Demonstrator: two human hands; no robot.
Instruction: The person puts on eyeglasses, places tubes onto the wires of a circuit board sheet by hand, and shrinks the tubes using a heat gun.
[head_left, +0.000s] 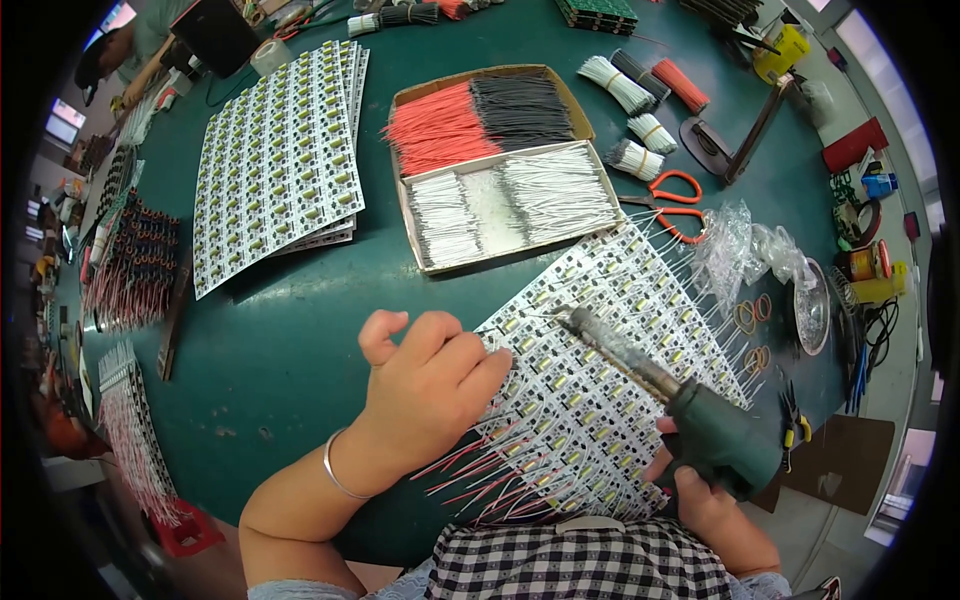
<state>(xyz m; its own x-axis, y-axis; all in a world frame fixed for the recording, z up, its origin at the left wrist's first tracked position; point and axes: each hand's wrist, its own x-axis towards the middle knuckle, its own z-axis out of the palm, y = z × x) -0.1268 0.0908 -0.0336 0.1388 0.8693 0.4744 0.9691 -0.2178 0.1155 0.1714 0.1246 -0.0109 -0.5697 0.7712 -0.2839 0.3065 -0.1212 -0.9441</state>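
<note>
Wired circuit-board panel [590, 405] lies at 3 o'clock of the left hand [425, 390] and 10 to 11 o'clock of the right hand [705, 500]. Left hand: fingers curled at the panel's left edge; whether they pinch a wire, cannot tell. Right hand: closed around a green soldering gun [735, 440], its barrel obscuring part of the panel. White wire tray [488, 212] at the left hand's 12 to 1 o'clock; orange-handled scissors [662, 209] at the panel's 1 o'clock
</note>
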